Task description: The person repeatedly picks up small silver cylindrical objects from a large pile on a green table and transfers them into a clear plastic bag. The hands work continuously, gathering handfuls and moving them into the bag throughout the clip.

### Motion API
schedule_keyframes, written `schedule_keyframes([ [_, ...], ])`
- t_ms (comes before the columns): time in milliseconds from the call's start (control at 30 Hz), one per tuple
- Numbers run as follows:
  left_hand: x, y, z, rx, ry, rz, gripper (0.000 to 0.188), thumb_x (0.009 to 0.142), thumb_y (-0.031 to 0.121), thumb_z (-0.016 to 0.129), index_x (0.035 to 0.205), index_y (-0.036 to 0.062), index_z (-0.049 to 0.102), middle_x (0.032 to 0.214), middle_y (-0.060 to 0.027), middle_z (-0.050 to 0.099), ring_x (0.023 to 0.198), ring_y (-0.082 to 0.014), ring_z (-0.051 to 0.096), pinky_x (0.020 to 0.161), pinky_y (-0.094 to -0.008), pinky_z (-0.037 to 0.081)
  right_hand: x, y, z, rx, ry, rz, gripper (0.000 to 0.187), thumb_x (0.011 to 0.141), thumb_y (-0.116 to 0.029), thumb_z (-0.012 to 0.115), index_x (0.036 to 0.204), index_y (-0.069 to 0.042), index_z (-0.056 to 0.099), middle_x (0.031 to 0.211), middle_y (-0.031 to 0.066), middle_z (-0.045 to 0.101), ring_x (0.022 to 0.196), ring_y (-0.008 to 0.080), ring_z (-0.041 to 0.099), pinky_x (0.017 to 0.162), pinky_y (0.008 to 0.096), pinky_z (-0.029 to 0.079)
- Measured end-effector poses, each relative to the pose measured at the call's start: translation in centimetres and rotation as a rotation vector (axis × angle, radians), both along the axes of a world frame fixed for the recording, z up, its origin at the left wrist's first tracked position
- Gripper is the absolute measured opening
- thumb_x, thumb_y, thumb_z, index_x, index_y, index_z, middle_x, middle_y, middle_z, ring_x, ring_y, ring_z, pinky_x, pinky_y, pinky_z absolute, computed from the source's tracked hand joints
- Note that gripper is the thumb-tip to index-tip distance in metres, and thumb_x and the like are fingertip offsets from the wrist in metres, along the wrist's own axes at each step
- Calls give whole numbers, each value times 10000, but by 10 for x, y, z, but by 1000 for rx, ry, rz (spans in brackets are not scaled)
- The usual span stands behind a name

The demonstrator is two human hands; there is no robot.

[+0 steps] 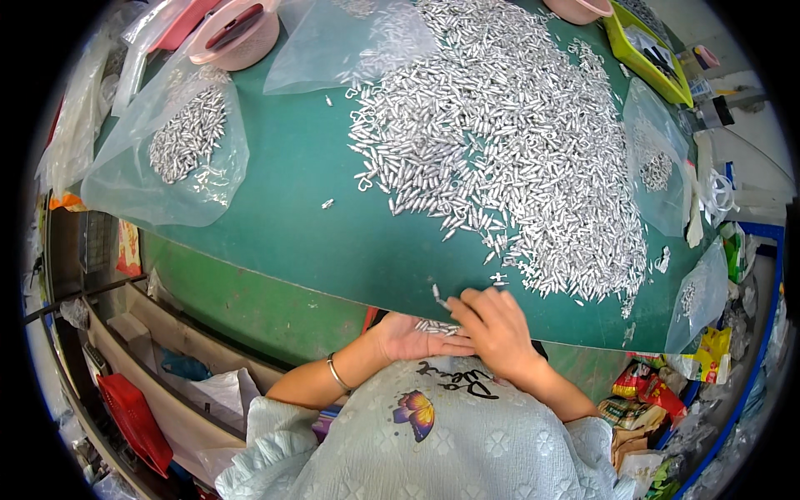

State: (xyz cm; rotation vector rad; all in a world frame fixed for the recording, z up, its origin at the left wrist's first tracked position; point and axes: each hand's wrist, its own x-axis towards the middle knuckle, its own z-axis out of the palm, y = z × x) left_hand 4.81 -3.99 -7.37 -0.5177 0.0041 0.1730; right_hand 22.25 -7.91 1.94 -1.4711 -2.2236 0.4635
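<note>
My left hand (410, 340) lies palm up at the table's near edge. It cups several small silver bullet-shaped metal pieces (435, 327). My right hand (497, 327) is bent over the fingers of the left, back upward. Beside its fingertips, a slightly blurred silver piece (438, 295) shows over the table; whether the fingers grip it is hidden. Just beyond the right hand lies a cross-shaped silver piece (498, 277). A large heap of silver pieces (500, 150), some of them heart-shaped, spreads farther across the green tabletop (283, 167).
Clear plastic bags with silver pieces lie at the left (225, 179) and right (662, 204). Pink bowls (250, 46) and a yellow-green tray (642, 62) stand at the far side. Wooden compartments (167, 367) are at lower left, colourful packets (646, 387) at lower right.
</note>
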Motion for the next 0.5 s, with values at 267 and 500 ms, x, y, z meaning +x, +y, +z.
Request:
schedule_keyframes([
  [267, -22, -4, -16, -26, 114, -9, 560, 1005, 472, 326, 1378, 68, 433, 1344, -165, 527, 1206, -356, 539, 981, -585, 442, -19, 10, -1, -15, 141, 81, 421, 742, -141, 673, 1141, -14, 629, 1129, 108, 569, 909, 272, 543, 746, 368, 451],
  [500, -43, 13, 7, 58, 236, 33, 577, 1001, 479, 311, 1338, 35, 459, 1325, -190, 534, 1200, -359, 543, 971, -583, 450, -43, 36, -21, 0, 221, 147, 415, 736, -164, 682, 1109, 3, 613, 1127, 132, 560, 930, 291, 532, 738, 377, 446],
])
